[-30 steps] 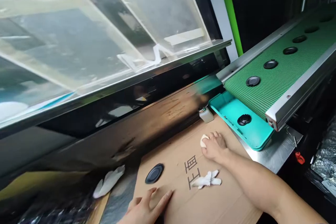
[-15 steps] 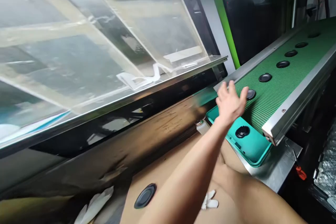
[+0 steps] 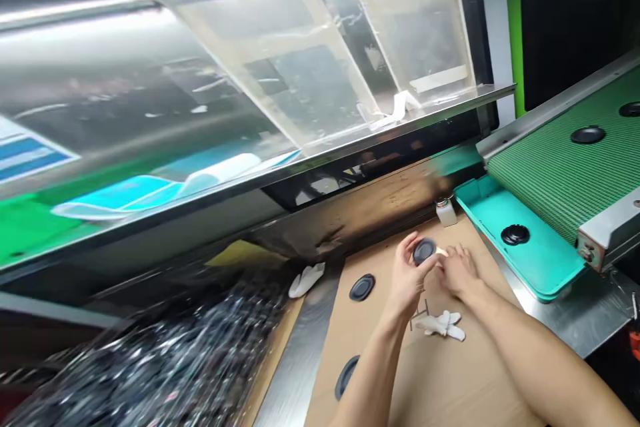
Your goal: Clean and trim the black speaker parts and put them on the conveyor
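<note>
While the left hand [image 3: 410, 267] has its grip closed on the edge of a black, round disc [image 3: 425, 251], held above the brown cardboard sheet [image 3: 460, 383] on the metal counter [image 3: 309, 340], the right hand [image 3: 459, 270] is just beside, fingers curled around a small cream-white piece [image 3: 441, 251]. Second black disc [image 3: 362, 287] lies on the cardboard, left of the left forearm; white glove-like cloth [image 3: 443, 325] between forearms.

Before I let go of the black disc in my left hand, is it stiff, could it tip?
The black disc is probably stiff: its outline looks round in your left hand. Laid flat, that broad shape likely wouldn't tip.
</note>
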Available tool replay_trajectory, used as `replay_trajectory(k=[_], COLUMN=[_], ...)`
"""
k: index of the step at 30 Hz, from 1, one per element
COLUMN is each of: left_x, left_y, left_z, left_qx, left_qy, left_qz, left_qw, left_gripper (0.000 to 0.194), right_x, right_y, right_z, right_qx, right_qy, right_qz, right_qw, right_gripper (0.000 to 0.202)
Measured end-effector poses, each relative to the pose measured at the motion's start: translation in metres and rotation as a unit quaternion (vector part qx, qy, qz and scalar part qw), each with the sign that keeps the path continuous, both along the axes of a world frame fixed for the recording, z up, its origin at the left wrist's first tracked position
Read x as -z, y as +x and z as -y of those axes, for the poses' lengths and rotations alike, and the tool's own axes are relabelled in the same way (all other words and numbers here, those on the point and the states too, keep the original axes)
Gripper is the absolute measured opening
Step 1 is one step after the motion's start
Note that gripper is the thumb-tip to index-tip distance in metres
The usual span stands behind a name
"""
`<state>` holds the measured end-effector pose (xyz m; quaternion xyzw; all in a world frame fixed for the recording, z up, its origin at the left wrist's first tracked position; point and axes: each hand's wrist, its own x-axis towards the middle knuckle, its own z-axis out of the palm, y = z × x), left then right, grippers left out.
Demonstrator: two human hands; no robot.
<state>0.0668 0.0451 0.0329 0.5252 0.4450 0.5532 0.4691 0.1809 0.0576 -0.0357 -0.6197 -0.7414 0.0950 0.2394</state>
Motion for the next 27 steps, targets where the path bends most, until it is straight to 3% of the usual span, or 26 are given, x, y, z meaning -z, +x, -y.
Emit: replay_trajectory(k=[3,6,10,13,15,17,20,27], left_x=[0.051,0.070,0.063,0.061,0.062,0.062,0.059,0.053], left_y=[-0.063,-0.077,-0.072,-0.075,-0.078,-0.080,-0.083,-0.083], left_z=[0.008,0.017,0.019,0.018,0.016,0.014,0.009,0.009], left_qx=[-0.067,-0.039,0.042,0.067,0.048,0.038,0.071,0.113], left_qy=[-0.052,-0.058,-0.053,-0.082,-0.103,-0.109,-0.100,-0.178], left_qz=[-0.005,0.031,0.153,0.253,0.314,0.350,0.364,0.437], left_qw=[0.996,0.997,0.986,0.962,0.943,0.930,0.923,0.874], left_gripper=[0.070,0.079,0.098,0.099,0.083,0.053,0.019,0.028], right_x=[-0.001,-0.002,-0.002,0.000,0.000,-0.001,-0.006,-0.014], right_y=[-0.003,-0.013,-0.032,-0.040,-0.041,-0.042,-0.045,-0.056], right_z=[-0.001,0.002,0.010,0.016,0.018,0.020,0.025,0.039], right_qx=[0.007,-0.042,-0.140,-0.164,-0.168,-0.170,-0.173,-0.159], right_qy=[0.045,0.112,0.139,0.135,0.149,0.169,0.187,0.208], right_qz=[-0.021,-0.105,-0.179,-0.165,-0.152,-0.144,-0.136,-0.114], right_qw=[0.999,0.987,0.964,0.963,0.962,0.960,0.957,0.958], right_gripper=[0.024,0.030,0.032,0.030,0.031,0.033,0.034,0.037])
